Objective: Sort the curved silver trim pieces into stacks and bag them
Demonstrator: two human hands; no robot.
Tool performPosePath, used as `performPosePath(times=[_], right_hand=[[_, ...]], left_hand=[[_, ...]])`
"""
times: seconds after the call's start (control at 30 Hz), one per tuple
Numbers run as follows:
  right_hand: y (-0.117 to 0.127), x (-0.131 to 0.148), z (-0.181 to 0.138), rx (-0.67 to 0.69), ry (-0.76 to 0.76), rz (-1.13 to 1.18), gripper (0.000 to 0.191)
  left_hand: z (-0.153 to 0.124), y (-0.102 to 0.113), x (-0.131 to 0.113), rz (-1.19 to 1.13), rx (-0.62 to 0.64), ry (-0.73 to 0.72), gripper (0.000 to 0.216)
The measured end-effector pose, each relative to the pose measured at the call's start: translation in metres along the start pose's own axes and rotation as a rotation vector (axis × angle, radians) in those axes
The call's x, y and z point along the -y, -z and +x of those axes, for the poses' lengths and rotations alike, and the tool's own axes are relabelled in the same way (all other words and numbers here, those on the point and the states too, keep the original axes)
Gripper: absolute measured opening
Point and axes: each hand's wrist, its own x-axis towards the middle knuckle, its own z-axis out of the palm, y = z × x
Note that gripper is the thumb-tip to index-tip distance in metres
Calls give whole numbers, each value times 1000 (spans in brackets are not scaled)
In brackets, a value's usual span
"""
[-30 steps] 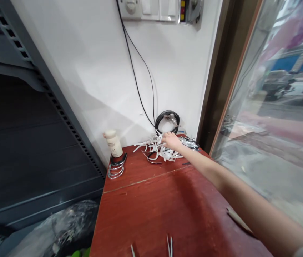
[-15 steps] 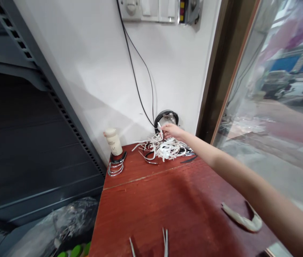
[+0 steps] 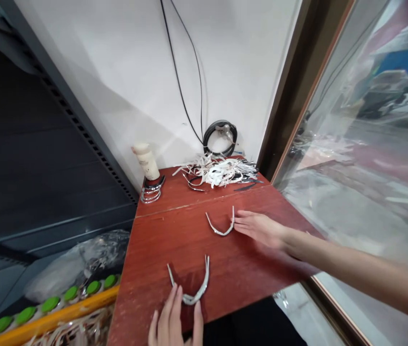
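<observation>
My left hand (image 3: 175, 322) is at the table's near edge, fingers apart. Its fingertips are beside or touching the bottom of a pale grey U-shaped band (image 3: 201, 290), which lies with its ends pointing away from me. The band looks like a headband made of several thin layers. Farther out, a second U-shaped band (image 3: 221, 232) lies on the reddish-brown table (image 3: 164, 240). My right hand (image 3: 259, 228) is beside it with outstretched fingers, the tips at its right arm. Neither hand grips anything.
A tangled pile of white and dark strips (image 3: 221, 172) lies at the back by a coiled black cable (image 3: 209, 134). Curved shiny bands (image 3: 150, 194) lie near a cream bottle (image 3: 148, 162). Green-lidded containers (image 3: 50, 304) stand lower left; a glass pane (image 3: 351, 158) borders the right.
My right hand has left the strip pile and come nearer. The far band has shifted left from the table's right side. My left hand has entered the view, which now tilts lower.
</observation>
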Motion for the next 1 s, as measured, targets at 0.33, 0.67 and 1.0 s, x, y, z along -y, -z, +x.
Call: performPosePath(times=[0.33, 0.67, 1.0], right_hand=[[6, -14, -8, 58, 825, -1333, 24], [-78, -3, 21, 554, 877, -1593, 14], [-115, -20, -15, 856, 830, -1659, 14]], left_hand=[[-3, 7, 0, -53, 71, -51, 13], [-4, 12, 5, -92, 116, -98, 17], [-2, 13, 4, -66, 144, 8, 31]])
